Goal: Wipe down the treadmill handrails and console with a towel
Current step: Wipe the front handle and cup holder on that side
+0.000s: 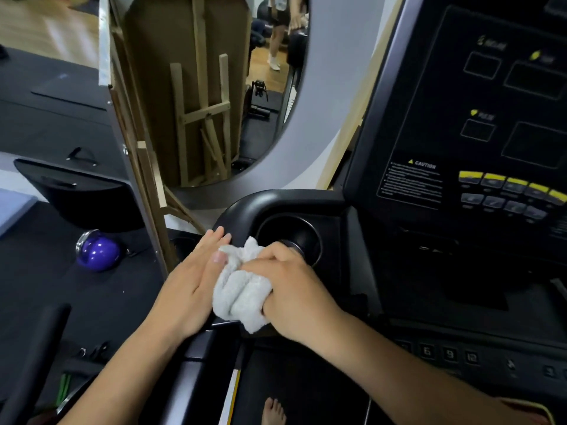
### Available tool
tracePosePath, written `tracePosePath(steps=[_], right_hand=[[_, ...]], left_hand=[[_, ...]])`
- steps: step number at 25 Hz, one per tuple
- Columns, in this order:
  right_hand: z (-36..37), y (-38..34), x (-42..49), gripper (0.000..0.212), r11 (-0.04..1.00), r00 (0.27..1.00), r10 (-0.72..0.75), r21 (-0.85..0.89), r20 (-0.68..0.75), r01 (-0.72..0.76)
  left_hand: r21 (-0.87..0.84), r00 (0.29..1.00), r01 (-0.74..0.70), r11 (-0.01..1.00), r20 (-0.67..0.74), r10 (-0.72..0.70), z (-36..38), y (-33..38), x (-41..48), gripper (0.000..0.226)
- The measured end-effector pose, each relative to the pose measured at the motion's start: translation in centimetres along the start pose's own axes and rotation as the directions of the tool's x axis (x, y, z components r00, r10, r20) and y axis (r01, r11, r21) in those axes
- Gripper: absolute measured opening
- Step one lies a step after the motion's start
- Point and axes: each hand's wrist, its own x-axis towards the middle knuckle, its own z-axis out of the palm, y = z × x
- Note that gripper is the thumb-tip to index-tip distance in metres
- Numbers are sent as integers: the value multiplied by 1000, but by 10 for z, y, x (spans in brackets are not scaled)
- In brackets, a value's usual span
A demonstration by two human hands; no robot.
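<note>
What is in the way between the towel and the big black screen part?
Nothing visible blocks it. The towel, gripped by the right hand, sits by the cup holder; the console lies open up and right.

A shiny purple ball point(97, 251) is lying on the dark floor mat point(46, 286). A wooden easel point(202, 118) is leaning behind the oval mirror point(331, 87), where someone's legs point(276, 41) are showing.

A gym or fitness room is showing here: a treadmill console point(478, 142) with speed keys is standing at the right, black rubber matting point(55, 289) is covering the floor, a purple weighted ball point(97, 251) is lying on it, and a mirror point(270, 87) is reflecting more equipment.
</note>
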Motion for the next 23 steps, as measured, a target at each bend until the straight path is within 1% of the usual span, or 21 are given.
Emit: tracePosePath(steps=[1, 2, 4, 5, 6, 7, 8, 9, 10, 12, 13, 14, 15, 16, 17, 18, 19, 20, 21, 22, 23], right_hand=[[-4, 6, -5, 35, 998, 1000, 4, -66, 6, -4], [-12, 12, -10, 35, 986, 999, 18, -168, 27, -13], [-31, 31, -21, 39, 930, 996, 81, -362, 32, -64], [-41, 43, -26, 43, 893, 996, 86, -442, -23, -87], [-48, 55, -31, 47, 868, 992, 85, -483, -88, -117], [-50, 66, -36, 51, 879, 986, 79, -457, -145, -138], [-47, 68, -41, 52, 913, 982, 80, -382, -170, -141], [-37, 69, -46, 50, 958, 979, 54, -267, -199, -107], [-27, 64, -50, 46, 986, 973, 27, -156, -229, -64], [-14, 50, -53, 37, 998, 954, -24, 52, -299, 42], [-15, 44, -54, 32, 987, 948, -37, 138, -316, 85], [-19, 41, -53, 28, 978, 947, -38, 181, -318, 100], [-25, 39, -53, 29, 976, 941, -75, 171, -330, 138], [-29, 37, -51, 38, 971, 934, -116, 159, -337, 178], [-31, 37, -50, 52, 979, 934, -136, 103, -331, 179], [-33, 40, -50, 65, 989, 947, -92, 84, -307, 123], [-38, 44, -49, 74, 994, 948, -39, 86, -315, 69], [-41, 48, -50, 76, 989, 931, -8, 132, -365, 60], [-44, 46, -51, 71, 972, 917, 37, 227, -397, 59], [-42, 45, -51, 60, 942, 922, 72, 329, -381, 62], [-41, 38, -52, 52, 915, 954, 70, 401, -292, 56]], left_hand=[[37, 1000, -9, 999, -5, 9, 0, 0, 0, 74], [75, 1000, -17, 997, -6, 18, 0, 0, 0, 73], [117, 999, -35, 992, -8, 36, -1, 1, -1, 69], [120, 999, -43, 992, -13, 45, -1, 1, -1, 67], [118, 999, -48, 992, -18, 51, 0, 0, 0, 64], [120, 999, -47, 992, -20, 50, 1, 0, 1, 61], [136, 999, -41, 990, -24, 45, 1, 0, 2, 59], [175, 999, -40, 984, -27, 46, 2, 0, 2, 58], [247, 997, -69, 967, -27, 78, 2, -1, 0, 57], [384, 973, -218, 897, 15, 230, 4, 6, -7, 58], [378, 951, -303, 875, 64, 302, 9, 14, -11, 60], [319, 929, -370, 873, 114, 352, 14, 25, -14, 62], [222, 916, -399, 889, 141, 376, 20, 36, -18, 63], [122, 913, -404, 906, 118, 391, 26, 44, -19, 62], [65, 913, -408, 911, 52, 405, 29, 49, -18, 55], [67, 909, -414, 908, -24, 416, 30, 49, -15, 44], [99, 905, -405, 909, -95, 414, 29, 49, -13, 36], [123, 902, -386, 914, -158, 402, 28, 49, -11, 31], [120, 900, -361, 925, -217, 379, 26, 49, -10, 28], [94, 897, -337, 937, -270, 349, 27, 52, -9, 27], [58, 900, -310, 949, -303, 313, 28, 57, -8, 30]])
